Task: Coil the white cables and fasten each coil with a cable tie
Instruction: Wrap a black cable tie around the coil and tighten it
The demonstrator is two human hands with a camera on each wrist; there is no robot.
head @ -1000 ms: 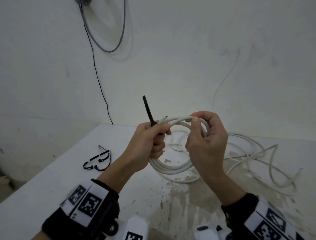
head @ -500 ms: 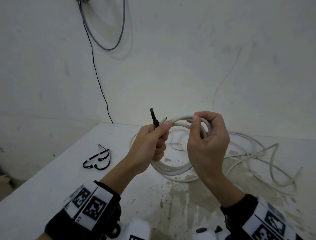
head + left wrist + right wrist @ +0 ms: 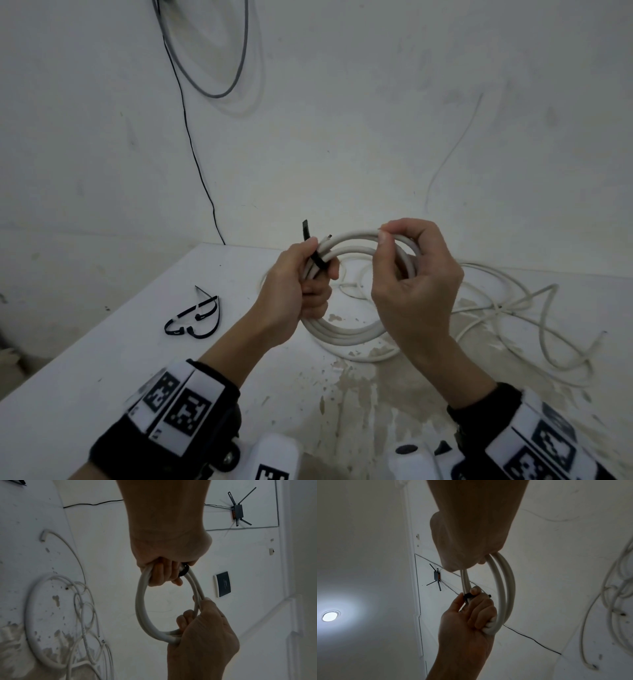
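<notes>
I hold a white cable coil (image 3: 346, 334) up above the table with both hands. My left hand (image 3: 301, 277) grips the coil's left side, its thumb pressing a black cable tie (image 3: 317, 258) wrapped across the strands; the tie's short tail sticks up. The same coil (image 3: 142, 609) and tie (image 3: 184, 570) show in the left wrist view. My right hand (image 3: 411, 274) pinches the coil's top right strands between thumb and fingers. In the right wrist view the coil (image 3: 503, 588) hangs between both hands, with the tie (image 3: 468, 595) under the left thumb.
Loose white cables (image 3: 513, 301) sprawl over the stained white table (image 3: 102, 349) behind and right of the coil. Several black cable ties (image 3: 195, 320) lie on the table's left part. A dark wire (image 3: 191, 137) runs down the wall.
The cable tie's upright tail has become much shorter, and the tie now lies tighter across the strands. Both hands stayed roughly in place on the coil.
</notes>
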